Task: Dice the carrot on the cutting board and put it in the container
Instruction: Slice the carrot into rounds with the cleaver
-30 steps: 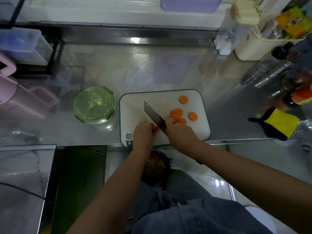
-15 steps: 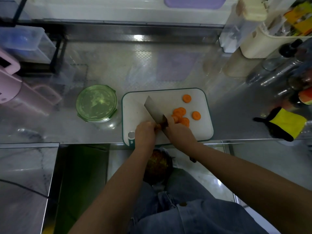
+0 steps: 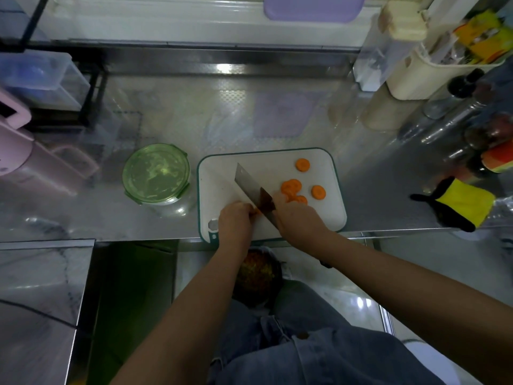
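Left hand: the left hand (image 3: 236,220) is at the near edge of the board, fingers curled down and pinching a short orange carrot stub (image 3: 256,212), of which only a sliver shows.
Right hand: the right hand (image 3: 298,218) is wrapped around the handle of a broad steel cleaver (image 3: 249,187). The handle itself is hidden inside the fist.
Cleaver: the blade runs diagonally away to the left, with its edge against the carrot stub just beside the left fingertips.
Slices: round orange carrot slices (image 3: 291,187) lie in a small overlapping heap right of the blade. One lies apart (image 3: 318,192) and another sits near the far edge (image 3: 302,164).
Board: a white rectangular cutting board with a teal rim (image 3: 222,173) lies on the shiny steel counter (image 3: 194,120).
Container: a round clear container with a green clip-on lid (image 3: 156,173) stands just left of the board, with the lid on.
Surroundings: a yellow-and-black cloth (image 3: 460,202) lies well right, and a pink jug (image 3: 16,151) stands at far left.
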